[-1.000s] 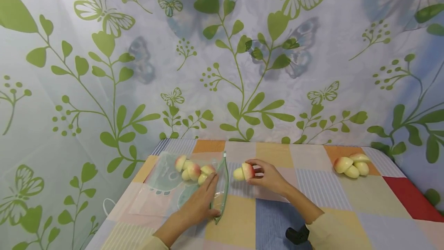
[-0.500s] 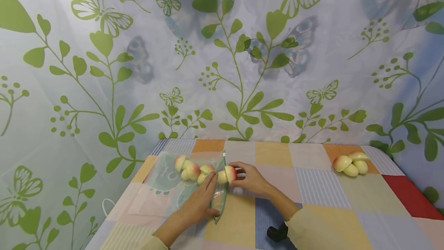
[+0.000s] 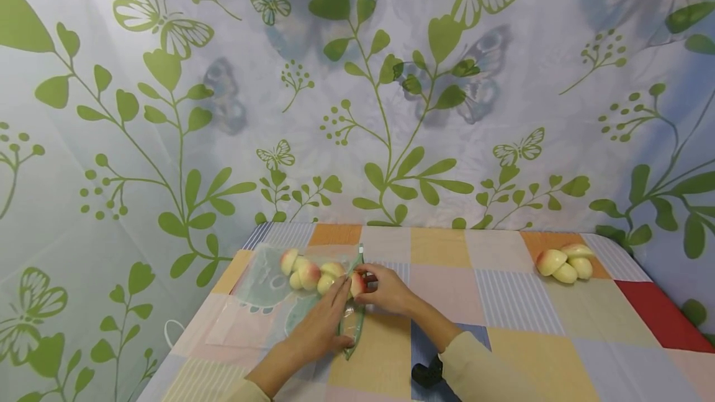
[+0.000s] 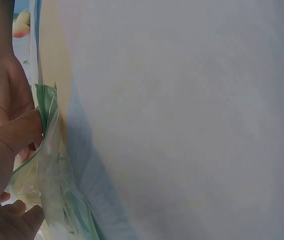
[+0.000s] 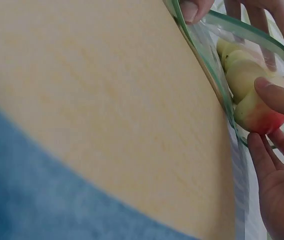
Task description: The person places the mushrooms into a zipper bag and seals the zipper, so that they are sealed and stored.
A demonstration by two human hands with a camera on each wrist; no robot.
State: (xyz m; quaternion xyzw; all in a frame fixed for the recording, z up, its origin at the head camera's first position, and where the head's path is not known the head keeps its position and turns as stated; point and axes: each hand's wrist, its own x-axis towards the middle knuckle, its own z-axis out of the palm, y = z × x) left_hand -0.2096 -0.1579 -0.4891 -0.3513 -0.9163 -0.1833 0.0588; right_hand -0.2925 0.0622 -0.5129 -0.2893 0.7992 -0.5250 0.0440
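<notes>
A pale backdrop printed with green sprigs and butterflies rises behind the bag, reaching well past it on both sides. Under the bag spreads the surface, covered in patchwork cloth with plain and striped squares, most of it extending to the bag's right. The clear bag lies flat with its green-edged mouth facing right, held apart so that a gap shows between the two lips.

Two cream sleeves come in from the near side, the right sleeve to the near right of the bag, the left sleeve directly on its near side. Of the hands, the left hand rests across the bag's mouth, thumb and fingers spread wide along the green lips. The right hand, just right of that mouth, pinches one mushroom between thumb and fingertips.

A cluster of loose mushrooms, touching one another, sits well to the bag's right. Inside the bag, towards its far side, three bagged mushrooms lie in a row, pale yellow with red-tinged caps. The held mushroom is at the bag's mouth between the lips, its red-tinged cap towards the right hand. A small black object is at the right sleeve's cuff, near right of the bag.
</notes>
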